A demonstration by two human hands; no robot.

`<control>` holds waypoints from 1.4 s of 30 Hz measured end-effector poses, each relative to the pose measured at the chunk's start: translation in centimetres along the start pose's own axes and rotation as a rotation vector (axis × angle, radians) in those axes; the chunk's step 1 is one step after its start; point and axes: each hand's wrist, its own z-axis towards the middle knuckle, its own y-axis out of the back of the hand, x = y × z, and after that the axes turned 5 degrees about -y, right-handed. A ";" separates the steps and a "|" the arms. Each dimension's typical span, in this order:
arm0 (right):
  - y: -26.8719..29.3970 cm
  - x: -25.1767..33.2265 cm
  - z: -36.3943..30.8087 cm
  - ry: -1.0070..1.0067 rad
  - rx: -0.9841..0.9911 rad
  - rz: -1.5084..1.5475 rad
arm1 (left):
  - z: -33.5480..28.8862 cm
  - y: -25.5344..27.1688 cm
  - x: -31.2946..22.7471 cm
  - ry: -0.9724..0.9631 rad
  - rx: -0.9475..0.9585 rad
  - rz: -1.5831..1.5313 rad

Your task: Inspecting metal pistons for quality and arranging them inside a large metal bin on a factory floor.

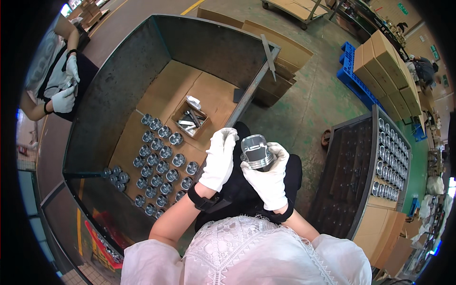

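Right hand point(265, 172) around piston point(254, 148), left hand point(220, 159) curled, contents unclear, bin rim point(257, 81) between piston and small box point(201, 128)

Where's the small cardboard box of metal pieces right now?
In the head view, the small box sits left of centre inside the large metal bin, just beyond the pistons and up-left of the person's left hand.

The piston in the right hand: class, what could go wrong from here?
The piston might slip, since only the gloved right hand holds it. Falling leftward, it could strike the bin. The other pistons inside stand close together, so a bump could knock one into another.
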 end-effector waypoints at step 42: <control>2.5 0.3 2.8 -0.670 0.291 1.146 | -3.2 -2.2 -3.4 -0.457 0.059 0.381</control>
